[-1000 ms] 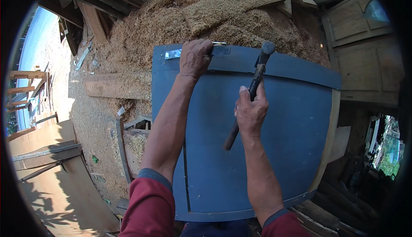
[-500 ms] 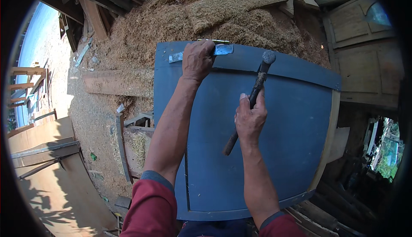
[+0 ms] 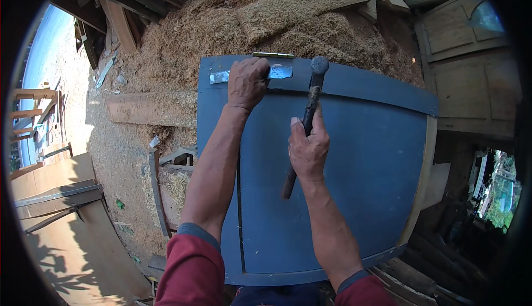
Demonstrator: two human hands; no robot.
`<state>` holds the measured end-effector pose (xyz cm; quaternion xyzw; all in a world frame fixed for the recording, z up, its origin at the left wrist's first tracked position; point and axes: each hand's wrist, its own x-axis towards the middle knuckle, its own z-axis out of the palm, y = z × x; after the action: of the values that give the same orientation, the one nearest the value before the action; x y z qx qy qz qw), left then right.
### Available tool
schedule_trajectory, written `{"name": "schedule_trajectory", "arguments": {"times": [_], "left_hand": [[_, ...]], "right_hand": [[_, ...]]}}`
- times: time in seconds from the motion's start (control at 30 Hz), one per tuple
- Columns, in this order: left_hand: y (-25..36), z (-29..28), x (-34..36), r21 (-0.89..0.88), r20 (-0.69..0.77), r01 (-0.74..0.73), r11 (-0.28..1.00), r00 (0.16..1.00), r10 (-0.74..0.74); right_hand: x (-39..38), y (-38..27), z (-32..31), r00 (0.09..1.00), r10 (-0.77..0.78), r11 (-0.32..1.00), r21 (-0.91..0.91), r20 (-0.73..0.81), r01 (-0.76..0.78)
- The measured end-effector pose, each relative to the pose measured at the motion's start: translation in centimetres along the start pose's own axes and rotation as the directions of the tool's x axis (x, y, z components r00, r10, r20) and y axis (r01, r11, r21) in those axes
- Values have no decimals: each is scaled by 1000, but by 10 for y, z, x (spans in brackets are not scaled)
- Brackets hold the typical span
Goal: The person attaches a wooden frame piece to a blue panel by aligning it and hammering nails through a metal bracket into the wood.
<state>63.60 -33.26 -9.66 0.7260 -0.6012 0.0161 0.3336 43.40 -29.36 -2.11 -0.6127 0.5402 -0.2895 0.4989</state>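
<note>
My left hand point(image 3: 247, 84) is closed round the middle of a flat, shiny metal bar point(image 3: 281, 72) at the far left part of a blue-grey wooden panel point(image 3: 338, 173). Both ends of the bar stick out of the fist; what the fingers cover is hidden. A brass-coloured hinge point(image 3: 273, 55) shows on the panel's far edge, just beyond this hand. In my right hand point(image 3: 308, 149) is a hammer point(image 3: 312, 98), gripped by its dark handle. Its head is up, over the panel's far rail and to the right of the bar, apart from it.
Sawdust and wood shavings point(image 3: 205, 29) heap up beyond the panel, with a board point(image 3: 305, 6) lying in them. Another plank point(image 3: 152, 107) lies on the ground at left. Carved wooden panels point(image 3: 471, 84) stand at right. Plywood sheets point(image 3: 83, 239) lie at lower left.
The hammer and my right hand have moved left, closer to my left hand. My left hand has shifted slightly left and nearer with the metal bar, showing more of the hinge.
</note>
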Motion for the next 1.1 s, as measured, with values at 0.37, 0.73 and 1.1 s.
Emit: {"name": "schedule_trajectory", "arguments": {"times": [0.37,0.73,1.1], "left_hand": [[5,-2,13,-126,153,-171,977,970,190],[-19,-37,14,81,93,-117,990,990,110],[158,-130,-244,116,592,166,979,780,-203]], "right_hand": [[-62,18,-31,985,159,987,31,-61,-157],[-55,-13,-46,998,50,996,77,-24,-48],[-334,75,-233,936,309,888,-404,168,-220]]}}
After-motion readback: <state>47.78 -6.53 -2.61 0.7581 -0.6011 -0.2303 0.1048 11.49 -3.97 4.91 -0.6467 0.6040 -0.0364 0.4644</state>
